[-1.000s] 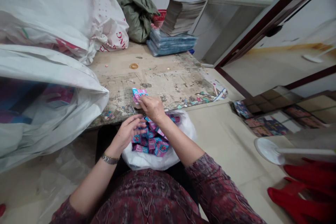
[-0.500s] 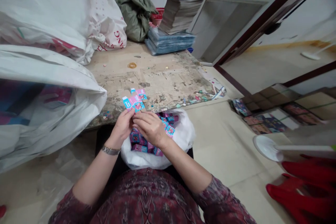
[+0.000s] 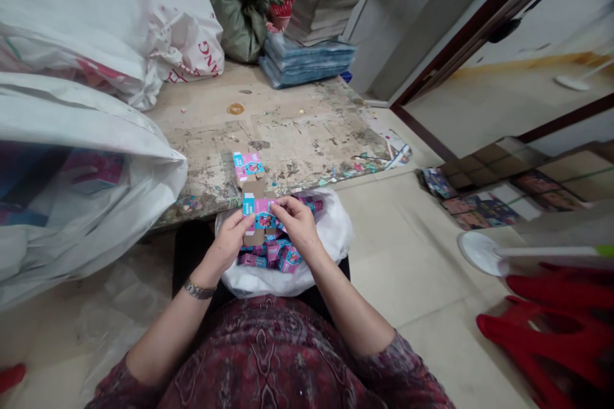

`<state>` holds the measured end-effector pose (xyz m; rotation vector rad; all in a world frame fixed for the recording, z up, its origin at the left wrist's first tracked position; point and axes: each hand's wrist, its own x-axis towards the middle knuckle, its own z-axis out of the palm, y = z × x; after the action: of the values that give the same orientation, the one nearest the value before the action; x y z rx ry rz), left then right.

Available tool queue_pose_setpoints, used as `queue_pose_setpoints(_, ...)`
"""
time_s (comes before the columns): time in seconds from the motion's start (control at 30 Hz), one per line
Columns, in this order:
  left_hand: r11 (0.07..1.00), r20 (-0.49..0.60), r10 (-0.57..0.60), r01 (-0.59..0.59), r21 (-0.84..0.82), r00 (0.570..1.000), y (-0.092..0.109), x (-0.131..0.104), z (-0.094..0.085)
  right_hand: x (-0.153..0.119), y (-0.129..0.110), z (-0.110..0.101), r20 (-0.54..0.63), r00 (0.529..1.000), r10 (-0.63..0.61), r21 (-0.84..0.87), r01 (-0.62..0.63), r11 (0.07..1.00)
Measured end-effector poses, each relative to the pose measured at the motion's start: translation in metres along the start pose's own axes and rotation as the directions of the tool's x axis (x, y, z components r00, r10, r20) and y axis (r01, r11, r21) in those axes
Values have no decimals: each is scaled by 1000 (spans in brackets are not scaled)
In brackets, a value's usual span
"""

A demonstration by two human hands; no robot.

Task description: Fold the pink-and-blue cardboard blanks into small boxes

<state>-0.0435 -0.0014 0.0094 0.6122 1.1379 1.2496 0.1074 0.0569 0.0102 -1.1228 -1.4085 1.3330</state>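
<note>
Between my two hands is a small pink and blue printed carton (image 3: 259,212), its brown cardboard flaps sticking out. My left hand (image 3: 233,233) pinches its left edge, and the thumb and fingers of my right hand (image 3: 296,222) grip its right edge. Just beyond it, another pink and blue flat carton (image 3: 248,166) lies at the table's near edge. Below my hands, a white plastic bag (image 3: 330,223) in my lap holds several small folded boxes (image 3: 277,254) in the same colours.
The worn wooden table (image 3: 288,134) carries a rubber-band ring (image 3: 235,108), a stack of blue-wrapped sheets (image 3: 307,61) and a green sack (image 3: 230,6). A large white bag (image 3: 91,121) bulges at left. Cardboard boxes (image 3: 489,169) and a red chair (image 3: 551,332) stand at right.
My hands have drawn apart and now hold one carton by its opposite edges, over the bag. Another carton now lies apart from it on the table edge. The view has tilted slightly down.
</note>
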Motion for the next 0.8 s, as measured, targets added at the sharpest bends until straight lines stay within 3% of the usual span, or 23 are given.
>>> queue_pose_setpoints(0.13,1000,-52,6,-5,10,999,1,0,3,-6,8,1,-20,1000,-6,26,7,1000)
queue_pose_setpoints(0.23,992,-81,38,-28,120,996,-1,1,0,-11,4,-5,-133,970,-203,-198,175,964)
queue_pose_setpoints(0.3,969,-73,87,-68,236,993,-4,2,-4,-14,-3,-10,-102,935,-341,-358,285,889)
queue_pose_setpoints(0.37,934,-31,144,-125,334,989,-6,2,-6,-16,-10,-12,-14,916,-401,-423,358,832)
queue_pose_setpoints(0.53,861,63,220,-224,456,974,-3,-1,-3,-20,-15,-10,139,935,-327,-494,352,795)
queue_pose_setpoints(0.8,817,102,214,-235,527,971,-3,-6,0,-16,-17,-11,133,975,-177,-485,219,846)
